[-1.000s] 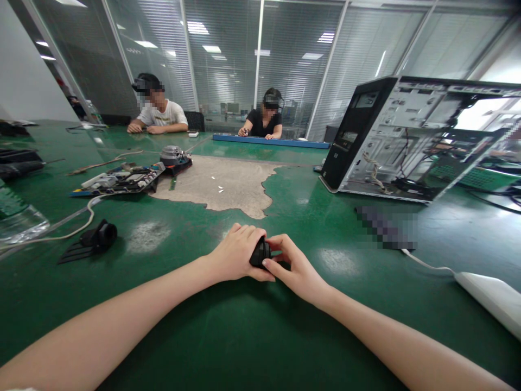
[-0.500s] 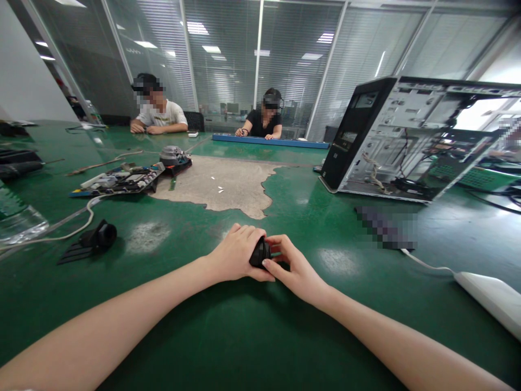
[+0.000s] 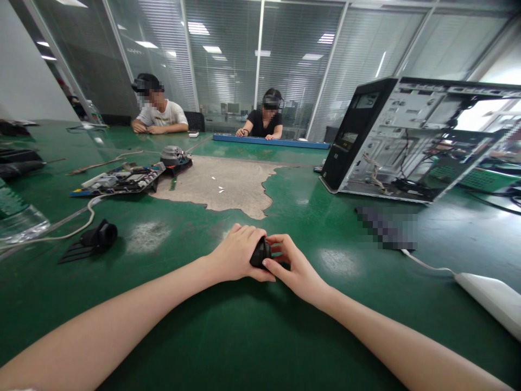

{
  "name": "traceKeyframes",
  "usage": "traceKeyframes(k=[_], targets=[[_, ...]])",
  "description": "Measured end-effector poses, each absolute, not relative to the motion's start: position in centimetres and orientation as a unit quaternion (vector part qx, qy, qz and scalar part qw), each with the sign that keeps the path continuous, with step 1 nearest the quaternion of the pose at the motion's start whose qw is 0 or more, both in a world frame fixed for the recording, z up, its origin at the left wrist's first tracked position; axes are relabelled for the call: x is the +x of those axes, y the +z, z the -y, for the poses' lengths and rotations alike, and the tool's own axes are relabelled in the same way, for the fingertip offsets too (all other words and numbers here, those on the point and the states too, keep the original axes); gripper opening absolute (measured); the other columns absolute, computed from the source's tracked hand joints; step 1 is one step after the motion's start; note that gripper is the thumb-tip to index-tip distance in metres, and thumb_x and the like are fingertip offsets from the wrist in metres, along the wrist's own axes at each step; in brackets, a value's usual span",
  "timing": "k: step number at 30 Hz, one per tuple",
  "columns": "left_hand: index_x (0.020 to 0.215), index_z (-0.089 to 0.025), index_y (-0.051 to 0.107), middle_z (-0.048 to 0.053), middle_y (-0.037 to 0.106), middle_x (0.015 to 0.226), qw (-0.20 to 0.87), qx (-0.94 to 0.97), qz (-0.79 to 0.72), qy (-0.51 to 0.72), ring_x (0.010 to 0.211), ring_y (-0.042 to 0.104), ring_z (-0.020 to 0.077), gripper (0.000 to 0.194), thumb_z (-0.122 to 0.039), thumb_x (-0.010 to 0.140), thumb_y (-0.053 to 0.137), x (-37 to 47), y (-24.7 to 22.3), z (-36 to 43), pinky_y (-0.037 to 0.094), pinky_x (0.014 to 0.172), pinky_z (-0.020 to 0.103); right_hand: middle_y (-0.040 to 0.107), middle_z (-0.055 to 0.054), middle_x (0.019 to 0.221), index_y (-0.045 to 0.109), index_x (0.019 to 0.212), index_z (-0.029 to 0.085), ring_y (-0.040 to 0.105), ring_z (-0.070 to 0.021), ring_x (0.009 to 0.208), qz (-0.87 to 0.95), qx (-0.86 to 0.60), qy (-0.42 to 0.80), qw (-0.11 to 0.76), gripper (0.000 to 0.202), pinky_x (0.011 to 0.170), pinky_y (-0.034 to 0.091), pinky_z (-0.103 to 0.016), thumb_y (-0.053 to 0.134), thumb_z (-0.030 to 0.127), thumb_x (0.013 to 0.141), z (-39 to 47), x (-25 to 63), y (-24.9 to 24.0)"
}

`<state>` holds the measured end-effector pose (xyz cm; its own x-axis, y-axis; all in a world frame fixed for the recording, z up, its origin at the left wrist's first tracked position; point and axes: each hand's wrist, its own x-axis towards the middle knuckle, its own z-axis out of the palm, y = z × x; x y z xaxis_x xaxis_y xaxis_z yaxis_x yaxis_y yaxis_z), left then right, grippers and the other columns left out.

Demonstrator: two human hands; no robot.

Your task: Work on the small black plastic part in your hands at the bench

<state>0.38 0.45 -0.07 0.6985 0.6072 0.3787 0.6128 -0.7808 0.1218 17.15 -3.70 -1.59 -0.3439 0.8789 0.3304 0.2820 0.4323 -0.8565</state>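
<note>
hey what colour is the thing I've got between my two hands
The part is black; it shows best in the head view.

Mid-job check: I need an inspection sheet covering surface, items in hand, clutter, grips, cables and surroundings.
Surface: green tabletop, with a jagged greyish patch.
Items in hand: round black part, partly covered.
Clutter: circuit board, open computer case, clear bottle, black bracketed part.
Grips: left hand wraps the round black part; right hand has thumb and a finger at its right side.
Cables: pale cable at left; white cord joining a white casing at right.
Surroundings: two seated people across the tabletop, glass partition behind.
</note>
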Motion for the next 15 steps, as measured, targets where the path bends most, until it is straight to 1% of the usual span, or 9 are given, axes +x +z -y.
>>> traceKeyframes(k=[3, 7, 11, 15], targets=[[0.098, -0.015, 0.045, 0.006, 0.056, 0.09, 0.011, -0.921, 0.333, -0.2, 0.082, 0.051, 0.0234, 0.068, -0.067, 0.055, 0.059, 0.38, -0.09, -0.44, 0.031, 0.073, 0.034, 0.051, -0.004, 0.095, 0.042, 0.103, 0.022, 0.054, -0.0168, 0.09, 0.742, -0.384, 0.371, 0.404, 0.026, 0.071, 0.051, -0.031, 0.053, 0.018, 0.079, 3.74, 17.15, -1.5], [0.097, -0.014, 0.045, 0.006, 0.056, 0.09, 0.013, -0.921, 0.33, -0.206, 0.08, 0.051, 0.0227, 0.064, -0.063, 0.059, 0.058, 0.44, -0.08, -0.37, 0.031, 0.073, 0.034, 0.048, -0.005, 0.101, 0.046, 0.099, 0.023, 0.051, -0.0179, 0.095, 0.763, -0.366, 0.313, 0.431, 0.025, 0.073, 0.05, -0.031, 0.056, 0.017, 0.076, 3.97, 17.28, -1.31], [0.097, -0.014, 0.045, 0.006, 0.056, 0.089, 0.009, -0.919, 0.33, -0.214, 0.08, 0.051, 0.0229, 0.067, -0.065, 0.056, 0.059, 0.45, -0.03, -0.34, 0.031, 0.072, 0.035, 0.047, -0.005, 0.103, 0.049, 0.094, 0.023, 0.05, -0.0182, 0.096, 0.773, -0.361, 0.282, 0.439, 0.018, 0.073, 0.05, -0.032, 0.053, 0.018, 0.078, 4.03, 17.35, -1.3], [0.097, -0.015, 0.045, 0.006, 0.056, 0.09, 0.004, -0.92, 0.329, -0.212, 0.081, 0.051, 0.0229, 0.066, -0.065, 0.056, 0.059, 0.39, -0.05, -0.42, 0.031, 0.073, 0.035, 0.048, -0.005, 0.1, 0.044, 0.101, 0.022, 0.051, -0.0177, 0.094, 0.754, -0.38, 0.318, 0.431, 0.026, 0.073, 0.05, -0.032, 0.053, 0.017, 0.078, 3.85, 17.25, -1.47]])
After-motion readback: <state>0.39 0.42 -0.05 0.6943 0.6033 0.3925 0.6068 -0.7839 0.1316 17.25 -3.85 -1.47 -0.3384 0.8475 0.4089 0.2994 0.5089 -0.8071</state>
